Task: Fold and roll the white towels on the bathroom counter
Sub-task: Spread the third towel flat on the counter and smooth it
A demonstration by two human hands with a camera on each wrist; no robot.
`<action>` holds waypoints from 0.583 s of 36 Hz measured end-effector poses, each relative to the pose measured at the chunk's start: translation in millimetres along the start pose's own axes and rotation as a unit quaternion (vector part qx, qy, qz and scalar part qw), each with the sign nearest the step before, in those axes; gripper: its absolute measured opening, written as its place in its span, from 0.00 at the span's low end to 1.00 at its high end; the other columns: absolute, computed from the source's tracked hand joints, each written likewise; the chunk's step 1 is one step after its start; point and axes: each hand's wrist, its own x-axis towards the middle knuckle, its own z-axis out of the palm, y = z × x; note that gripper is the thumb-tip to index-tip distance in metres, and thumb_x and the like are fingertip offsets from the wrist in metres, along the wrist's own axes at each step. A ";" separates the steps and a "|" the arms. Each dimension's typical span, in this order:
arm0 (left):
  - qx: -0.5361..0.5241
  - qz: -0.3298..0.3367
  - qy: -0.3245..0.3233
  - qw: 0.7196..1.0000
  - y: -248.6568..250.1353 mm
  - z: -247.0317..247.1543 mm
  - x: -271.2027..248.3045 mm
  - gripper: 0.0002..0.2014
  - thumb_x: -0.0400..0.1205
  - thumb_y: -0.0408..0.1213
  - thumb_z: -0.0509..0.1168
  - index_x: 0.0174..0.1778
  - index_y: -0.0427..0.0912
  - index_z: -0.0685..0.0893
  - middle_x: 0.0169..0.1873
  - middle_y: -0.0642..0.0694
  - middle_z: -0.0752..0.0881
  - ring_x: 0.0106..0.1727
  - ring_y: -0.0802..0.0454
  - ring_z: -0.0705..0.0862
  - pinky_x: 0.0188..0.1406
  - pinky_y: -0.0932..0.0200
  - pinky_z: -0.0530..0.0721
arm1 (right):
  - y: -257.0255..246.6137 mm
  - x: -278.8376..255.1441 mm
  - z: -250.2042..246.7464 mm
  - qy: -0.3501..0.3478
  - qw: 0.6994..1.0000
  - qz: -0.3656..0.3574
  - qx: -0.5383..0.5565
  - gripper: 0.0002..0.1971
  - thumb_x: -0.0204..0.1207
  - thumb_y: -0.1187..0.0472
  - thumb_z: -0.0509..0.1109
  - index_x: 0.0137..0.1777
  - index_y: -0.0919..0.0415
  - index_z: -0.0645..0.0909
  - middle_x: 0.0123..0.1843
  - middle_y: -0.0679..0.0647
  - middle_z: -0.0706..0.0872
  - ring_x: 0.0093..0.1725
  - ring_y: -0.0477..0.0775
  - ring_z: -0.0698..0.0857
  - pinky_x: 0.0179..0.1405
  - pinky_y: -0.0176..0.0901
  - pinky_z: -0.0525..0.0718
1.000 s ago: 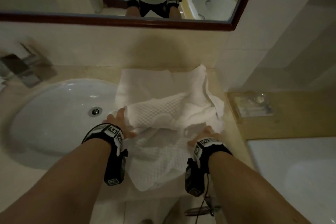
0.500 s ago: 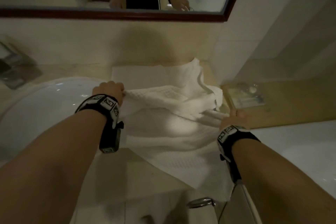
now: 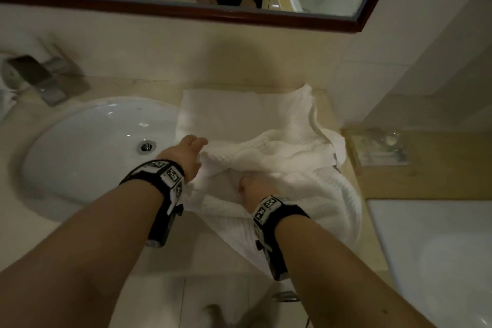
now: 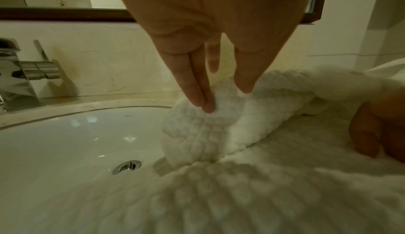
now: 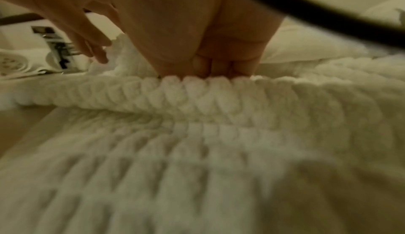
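Beside the sink (image 3: 87,152) on the table, your left hand (image 3: 183,156) lies straight-fingered on the waffle towel (image 3: 279,157); right hand (image 3: 254,190) curls into its fold, fingertips hidden; wristband markings unreadable.

I stand in a dim, warm-lit bathroom before a beige stone counter (image 3: 87,234). A white oval sink (image 3: 87,152) is sunk into it on my left, its metal drain (image 3: 146,146) in the bowl. A chrome faucet (image 3: 40,77) sits at the far left (blurred, so I cannot make out more). On the far wall (image 3: 186,53) hangs a dark wood-framed mirror (image 3: 306,17). To the right a pale tiled wall (image 3: 426,48) juts forward above a wooden ledge (image 3: 439,168), and a white tub (image 3: 439,247) lies near right.
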 end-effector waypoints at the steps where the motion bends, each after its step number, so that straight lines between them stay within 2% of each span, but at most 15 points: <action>1: 0.001 0.002 -0.004 1.000 2.8 2.4 -0.2 0.28 0.84 0.38 0.59 0.80 0.49 0.58 0.80 0.47 0.56 0.70 0.40 0.76 0.65 0.50 0.76 | 1.2 -0.2 0.2 0.001 1.000 -0.004 -0.008 0.16 0.83 0.60 0.56 0.69 0.57 0.74 0.67 0.61 0.78 0.64 0.63 0.78 0.65 0.49 0.76; 4: 0.029 -0.001 -0.025 0.999 15.6 9.4 -1.6 0.26 0.84 0.39 0.61 0.78 0.47 0.63 0.76 0.44 0.64 0.70 0.39 0.75 0.68 0.49 0.75 | 2.8 -5.3 -4.7 -0.006 0.998 -0.026 -0.057 0.18 0.83 0.57 0.58 0.72 0.54 0.74 0.72 0.58 0.73 0.71 0.62 0.72 0.70 0.50 0.70; 6: 0.052 -0.010 -0.033 0.998 25.1 13.6 -3.6 0.25 0.84 0.42 0.61 0.77 0.46 0.64 0.74 0.42 0.66 0.70 0.38 0.75 0.68 0.47 0.76 | 4.0 -8.8 -6.2 -0.010 0.997 -0.039 -0.071 0.20 0.81 0.52 0.62 0.73 0.51 0.73 0.75 0.56 0.67 0.75 0.62 0.64 0.76 0.54 0.65; 8: 0.073 -0.018 -0.030 0.997 32.2 14.6 -4.6 0.23 0.85 0.43 0.59 0.76 0.46 0.66 0.71 0.41 0.70 0.69 0.38 0.75 0.66 0.46 0.76 | 3.8 -11.2 -5.6 -0.011 0.997 -0.034 -0.061 0.23 0.79 0.50 0.65 0.74 0.51 0.71 0.76 0.56 0.63 0.77 0.62 0.61 0.77 0.56 0.65; 11: 0.109 -0.025 -0.040 0.993 37.4 8.3 -1.2 0.18 0.84 0.37 0.59 0.70 0.42 0.72 0.65 0.37 0.75 0.65 0.37 0.77 0.64 0.47 0.77 | 1.7 -9.6 -0.2 -0.008 0.998 -0.021 -0.054 0.22 0.80 0.52 0.65 0.73 0.54 0.72 0.74 0.56 0.66 0.74 0.62 0.66 0.72 0.56 0.72; 14: 0.139 -0.027 -0.045 0.989 41.3 -1.2 5.5 0.15 0.85 0.35 0.58 0.68 0.40 0.75 0.64 0.37 0.77 0.64 0.39 0.79 0.63 0.49 0.77 | -2.8 -10.1 3.9 -0.032 0.997 -0.033 -0.061 0.16 0.81 0.56 0.63 0.67 0.58 0.79 0.67 0.58 0.78 0.65 0.61 0.78 0.63 0.52 0.77; 15: 0.143 -0.026 -0.043 0.988 42.6 -4.4 8.3 0.15 0.85 0.34 0.57 0.68 0.40 0.76 0.65 0.38 0.77 0.64 0.39 0.79 0.63 0.50 0.77 | -3.0 -12.3 3.6 -0.056 0.996 -0.041 -0.058 0.14 0.81 0.57 0.64 0.64 0.58 0.81 0.64 0.58 0.82 0.61 0.61 0.81 0.60 0.52 0.80; 17: 0.149 -0.032 -0.029 0.988 43.9 -11.2 13.5 0.16 0.84 0.32 0.58 0.68 0.39 0.76 0.65 0.38 0.77 0.64 0.40 0.79 0.63 0.49 0.78 | 2.3 -16.1 5.8 -0.114 0.990 -0.057 -0.063 0.14 0.77 0.55 0.69 0.62 0.56 0.82 0.62 0.55 0.84 0.55 0.60 0.83 0.60 0.53 0.82; 20: 0.139 -0.055 -0.003 0.989 42.4 -18.4 16.6 0.16 0.84 0.30 0.57 0.67 0.37 0.75 0.63 0.37 0.78 0.63 0.39 0.80 0.62 0.50 0.78 | 17.8 -31.2 3.1 -0.214 0.966 -0.072 -0.125 0.19 0.73 0.53 0.75 0.63 0.55 0.82 0.62 0.52 0.85 0.57 0.57 0.84 0.61 0.54 0.83; 21: 0.130 -0.062 0.003 0.990 42.1 -19.1 17.3 0.15 0.84 0.29 0.57 0.67 0.36 0.75 0.63 0.36 0.77 0.63 0.38 0.79 0.62 0.50 0.78 | 22.9 -35.9 3.2 -0.240 0.961 -0.053 -0.127 0.18 0.73 0.55 0.75 0.62 0.57 0.83 0.62 0.53 0.85 0.57 0.57 0.85 0.61 0.53 0.84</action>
